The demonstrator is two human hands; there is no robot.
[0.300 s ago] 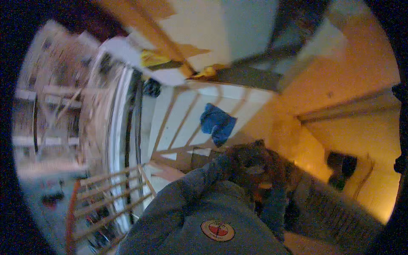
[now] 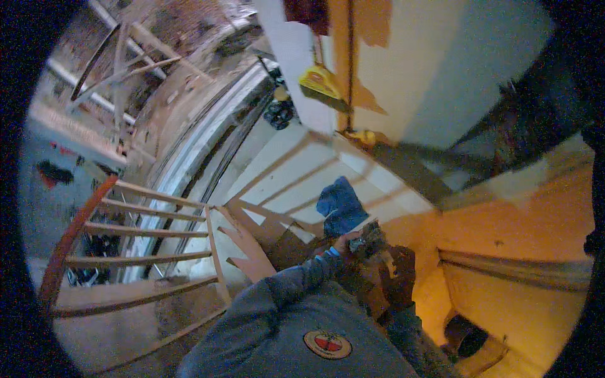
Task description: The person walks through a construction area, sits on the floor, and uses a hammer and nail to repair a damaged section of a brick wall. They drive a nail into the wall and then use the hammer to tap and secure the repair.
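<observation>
One blue cloth (image 2: 341, 205) lies crumpled on a single pale surface (image 2: 283, 173) crossed by several shadow stripes. Two bare-handed arms in grey-blue sleeves (image 2: 293, 283) reach up toward it from the lower edge. Just below and right of the cloth, the left hand (image 2: 345, 244) has its fingers curled in, nearly closed, around one grey-brown piece (image 2: 376, 238); the piece overlaps the cloth's lower edge in this view, but whether the two touch cannot be told. A bright blue strip (image 2: 333, 252) rings the left wrist. Farther below and right of the cloth is the right hand (image 2: 400, 280), dark and blurred — how far its fingers are open, and whether they grip the piece, cannot be made out.

Above the cloth are two yellow things: one brush (image 2: 320, 82) with a darker lower edge, and one smaller item (image 2: 362, 136) too blurred to name. Up and left of it sits a black bundle (image 2: 278, 113). Well left of and below the cloth stands one wooden railing (image 2: 145, 232) with about six slats and one orange-red rail (image 2: 77, 236), its lower end lost in the dark rim. Far below and right of the cloth — one dark object (image 2: 465, 334), its kind unclear. One round patch (image 2: 328, 344) marks the chest.
</observation>
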